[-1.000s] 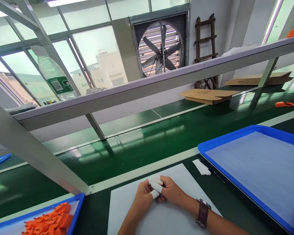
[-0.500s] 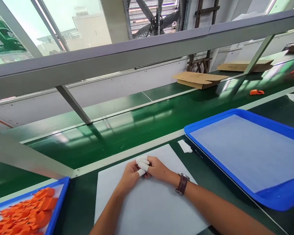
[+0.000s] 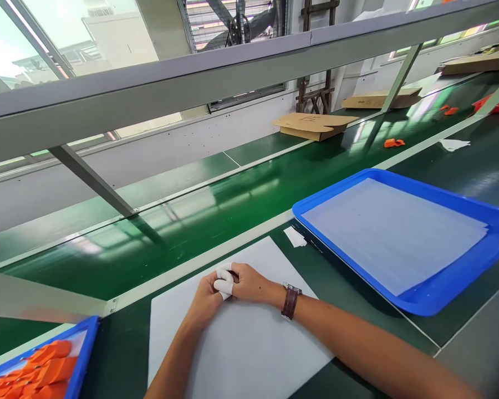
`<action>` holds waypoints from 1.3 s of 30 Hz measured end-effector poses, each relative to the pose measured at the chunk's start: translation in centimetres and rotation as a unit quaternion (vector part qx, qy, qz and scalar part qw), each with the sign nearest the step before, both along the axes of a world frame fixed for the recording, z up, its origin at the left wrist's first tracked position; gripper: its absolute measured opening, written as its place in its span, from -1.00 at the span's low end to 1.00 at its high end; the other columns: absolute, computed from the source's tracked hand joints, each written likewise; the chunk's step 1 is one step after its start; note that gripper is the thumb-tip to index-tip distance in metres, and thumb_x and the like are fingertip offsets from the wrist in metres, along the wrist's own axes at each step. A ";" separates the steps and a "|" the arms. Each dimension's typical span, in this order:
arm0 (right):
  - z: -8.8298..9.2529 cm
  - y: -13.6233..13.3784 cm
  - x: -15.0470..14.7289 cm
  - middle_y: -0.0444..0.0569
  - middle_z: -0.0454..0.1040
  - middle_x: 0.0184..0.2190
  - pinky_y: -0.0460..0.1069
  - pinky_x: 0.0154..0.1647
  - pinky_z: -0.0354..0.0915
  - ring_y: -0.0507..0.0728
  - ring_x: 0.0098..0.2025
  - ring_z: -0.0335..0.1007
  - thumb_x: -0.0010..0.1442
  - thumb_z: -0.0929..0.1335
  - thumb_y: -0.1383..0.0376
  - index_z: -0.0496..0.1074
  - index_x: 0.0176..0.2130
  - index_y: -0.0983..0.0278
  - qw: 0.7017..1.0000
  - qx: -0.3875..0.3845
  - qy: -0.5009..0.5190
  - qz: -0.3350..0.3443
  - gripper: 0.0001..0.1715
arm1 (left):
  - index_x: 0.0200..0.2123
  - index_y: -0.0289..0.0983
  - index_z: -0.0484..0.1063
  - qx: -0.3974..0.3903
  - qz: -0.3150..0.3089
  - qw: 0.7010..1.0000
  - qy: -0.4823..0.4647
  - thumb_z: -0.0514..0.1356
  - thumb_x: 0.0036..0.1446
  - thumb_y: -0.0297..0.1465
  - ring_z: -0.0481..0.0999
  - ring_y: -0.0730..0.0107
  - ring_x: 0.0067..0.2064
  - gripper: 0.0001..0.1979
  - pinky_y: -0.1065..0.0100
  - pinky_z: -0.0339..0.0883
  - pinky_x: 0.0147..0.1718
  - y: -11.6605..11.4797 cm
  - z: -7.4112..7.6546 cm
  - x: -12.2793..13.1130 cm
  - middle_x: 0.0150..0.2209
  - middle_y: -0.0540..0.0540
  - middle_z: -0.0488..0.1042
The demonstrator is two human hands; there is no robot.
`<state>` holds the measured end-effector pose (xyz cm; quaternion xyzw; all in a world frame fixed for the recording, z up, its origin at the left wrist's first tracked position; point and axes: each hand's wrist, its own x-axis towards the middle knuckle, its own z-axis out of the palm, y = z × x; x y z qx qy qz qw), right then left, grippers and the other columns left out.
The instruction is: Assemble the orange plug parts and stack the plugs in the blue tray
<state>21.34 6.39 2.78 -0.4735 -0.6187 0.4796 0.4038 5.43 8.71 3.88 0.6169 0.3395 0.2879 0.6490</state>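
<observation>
Over a white sheet [image 3: 249, 343] my left hand [image 3: 204, 298] and my right hand [image 3: 253, 285] meet, fingers closed and pressed together. White finger cots [image 3: 223, 286] cover the thumb and finger tips. Anything pinched between the fingertips is hidden by them. A watch with a brown strap [image 3: 290, 302] is on my right wrist. To the lower left, a blue-rimmed tray [image 3: 85, 354] holds several orange plastic parts [image 3: 52, 368]. On the right lies a larger blue tray [image 3: 436, 302] lined with white paper [image 3: 399, 233].
Beyond the bench runs a shiny green belt [image 3: 199, 221] with an orange part [image 3: 394, 143] on it. A grey rail [image 3: 170, 83] on posts crosses above. Cardboard boxes [image 3: 311, 124] sit farther back. A paper scrap [image 3: 295, 237] lies beside the large tray.
The view has swung to the right, so the scene sits farther left. My hands remain together over the sheet, with the fingers slightly shifted.
</observation>
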 end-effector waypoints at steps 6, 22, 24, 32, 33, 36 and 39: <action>1.0 -0.7 0.0 -0.08 0.45 -0.31 -0.04 -0.26 0.33 0.08 -0.28 0.38 0.35 0.28 0.26 0.39 -0.21 0.29 0.993 0.103 -0.048 -0.022 -0.85 | -0.24 -0.32 0.48 -0.080 0.071 0.991 -0.082 0.36 -0.01 -0.42 0.49 0.31 -0.27 -0.77 0.36 0.34 -0.29 0.3 -0.4 0.1 -0.28 -0.11 0.53; -1.9 -0.9 -1.2 0.42 0.12 0.30 0.27 0.33 0.15 0.38 0.37 -0.01 0.29 0.25 0.37 0.14 0.26 0.56 0.891 0.330 -0.310 -0.049 -0.39 | -0.49 -0.32 0.39 -0.126 0.097 0.982 -0.100 0.38 0.08 -0.27 0.37 0.49 -0.45 -0.70 0.44 0.29 -0.41 0.5 -0.9 -0.2 -0.49 0.00 0.43; -1.7 -1.1 -1.3 0.43 0.09 0.31 0.27 0.37 0.06 0.41 0.38 -0.05 0.26 0.25 0.40 0.12 0.27 0.60 0.879 0.331 -0.341 -0.044 -0.36 | -0.56 -0.33 0.39 -0.119 0.091 0.985 -0.090 0.38 0.06 -0.26 0.35 0.49 -0.48 -0.66 0.42 0.29 -0.42 0.6 -1.3 -0.3 -0.52 -0.01 0.42; -1.7 -1.1 -1.3 0.42 0.11 0.28 0.31 0.37 0.02 0.43 0.34 0.00 0.27 0.25 0.40 0.03 0.32 0.54 0.865 0.338 -0.368 -0.039 -0.31 | -0.62 -0.31 0.36 -0.077 0.082 0.992 -0.065 0.43 -0.04 -0.38 0.32 0.50 -0.48 -0.68 0.42 0.25 -0.42 0.6 -1.9 -0.6 -0.56 0.02 0.39; -1.8 -1.1 -1.3 0.41 0.12 0.27 0.31 0.36 0.04 0.43 0.33 0.02 0.26 0.25 0.40 0.02 0.32 0.53 0.864 0.343 -0.366 -0.039 -0.30 | -0.63 -0.31 0.35 -0.060 0.077 0.994 -0.059 0.43 -0.05 -0.40 0.31 0.49 -0.48 -0.68 0.41 0.25 -0.41 0.5 -1.9 -0.7 -0.55 0.02 0.38; -2.1 -1.1 -1.3 0.41 0.12 0.26 0.31 0.34 0.09 0.42 0.32 0.03 0.25 0.24 0.43 0.01 0.31 0.52 0.860 0.357 -0.362 -0.044 -0.31 | -0.66 -0.31 0.31 -0.018 0.061 0.997 -0.050 0.43 -0.06 -0.43 0.30 0.47 -0.44 -0.65 0.41 0.24 -0.40 0.5 -1.9 -0.8 -0.53 0.02 0.35; -2.1 -1.2 -1.4 0.43 0.17 0.23 0.30 0.30 0.15 0.41 0.29 0.08 0.25 0.22 0.46 0.04 0.28 0.54 0.855 0.367 -0.363 -0.055 -0.36 | -0.68 -0.31 0.28 0.000 0.055 0.997 -0.049 0.42 -0.05 -0.44 0.27 0.48 -0.43 -0.63 0.42 0.21 -0.42 0.4 -1.7 -0.7 -0.51 0.03 0.32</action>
